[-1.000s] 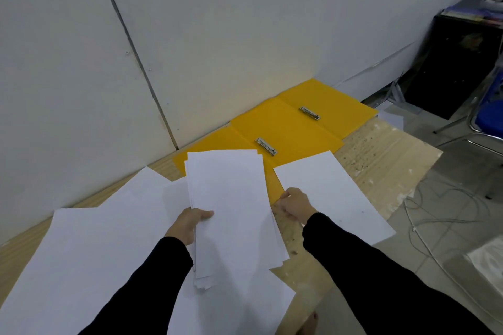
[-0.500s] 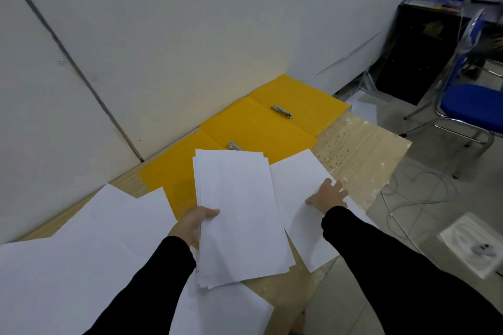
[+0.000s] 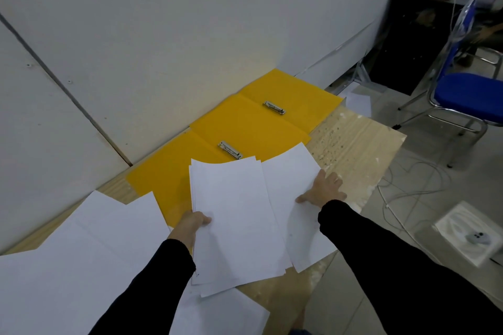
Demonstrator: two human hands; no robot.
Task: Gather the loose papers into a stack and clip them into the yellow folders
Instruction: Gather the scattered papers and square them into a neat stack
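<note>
Lower centre: left hand (image 3: 193, 223) pinches paper stack (image 3: 236, 223) at its left edge. Right hand (image 3: 325, 189), fingers spread, flat on single sheet (image 3: 294, 171) just right. Loose papers (image 3: 81, 247) lower left. Beyond, upper centre: two open yellow folders (image 3: 245, 122) against wall.

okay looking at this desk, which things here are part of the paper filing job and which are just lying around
Part of the job:
stack in left hand
sheet under right hand
loose papers
near folder, far folder
clips

Lying about:
blue chair
floor cables
black cabinet
paper on floor
</note>
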